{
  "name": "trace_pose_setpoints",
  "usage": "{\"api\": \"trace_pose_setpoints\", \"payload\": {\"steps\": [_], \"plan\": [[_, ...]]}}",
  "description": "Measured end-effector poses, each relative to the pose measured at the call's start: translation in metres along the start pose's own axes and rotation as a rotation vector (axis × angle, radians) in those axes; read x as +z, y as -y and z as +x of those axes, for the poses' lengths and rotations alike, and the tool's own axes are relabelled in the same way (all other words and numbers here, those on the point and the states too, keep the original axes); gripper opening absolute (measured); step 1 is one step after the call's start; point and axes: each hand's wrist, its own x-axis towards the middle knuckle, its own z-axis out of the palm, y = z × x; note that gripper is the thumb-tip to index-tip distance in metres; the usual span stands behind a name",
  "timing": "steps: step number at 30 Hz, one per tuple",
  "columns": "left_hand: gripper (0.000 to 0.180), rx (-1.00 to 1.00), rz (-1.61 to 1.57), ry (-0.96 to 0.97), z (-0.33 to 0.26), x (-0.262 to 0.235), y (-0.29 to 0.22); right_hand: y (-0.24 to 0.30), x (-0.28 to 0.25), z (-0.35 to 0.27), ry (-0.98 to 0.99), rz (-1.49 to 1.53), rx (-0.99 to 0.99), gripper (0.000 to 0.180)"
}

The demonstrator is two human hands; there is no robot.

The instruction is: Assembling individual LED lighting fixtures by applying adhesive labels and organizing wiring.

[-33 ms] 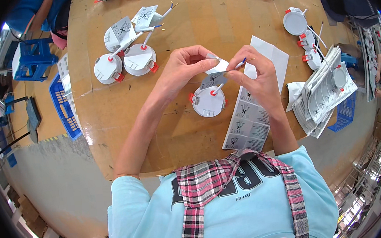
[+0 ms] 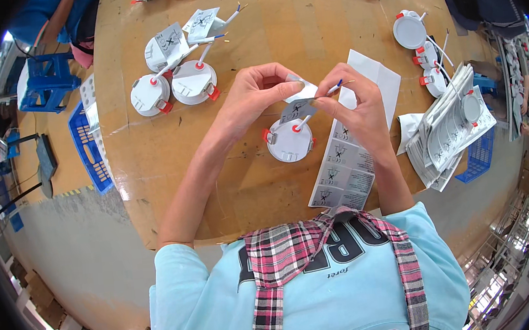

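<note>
A silver printed sticker label (image 2: pixel 297 109) is bent around the white cable of a round white downlight (image 2: pixel 290 144). My left hand (image 2: pixel 264 93) pinches the label's white upper part between thumb and forefinger. My right hand (image 2: pixel 354 99) pinches the label's right end, closed at the fingertips. The cable's blue and brown wire ends (image 2: pixel 337 87) poke out beside my right fingers. The downlight lies on the table below my hands, its red-tipped spring clips at either side. Under my right wrist lies a sheet of silver labels (image 2: pixel 342 172).
Several downlights (image 2: pixel 193 83), some with labels on their cables, lie at the left on the brown table (image 2: pixel 267 196). More downlights (image 2: pixel 410 31) and a stack of label sheets (image 2: pixel 441 134) are at the right. A blue basket (image 2: pixel 90 149) and a blue stool (image 2: pixel 50 83) stand left. Other people are at the far corners.
</note>
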Motion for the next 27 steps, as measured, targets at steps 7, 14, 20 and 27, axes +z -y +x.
{"api": "trace_pose_setpoints", "payload": {"steps": [7,14,20,27], "plan": [[0.016,-0.019,0.066,-0.074,-0.004,0.001,0.0,0.006,0.002,0.001,0.018,0.008,0.105,0.017],[0.013,-0.015,0.056,-0.112,0.0,0.0,0.001,0.002,0.005,0.0,-0.007,-0.009,0.121,0.018],[0.013,-0.03,0.073,-0.119,0.0,0.001,0.001,-0.013,0.004,0.001,0.01,0.103,0.01,0.014],[0.015,-0.016,0.076,-0.063,0.006,-0.003,0.009,-0.018,-0.001,0.001,-0.03,0.183,-0.009,0.016]]}}
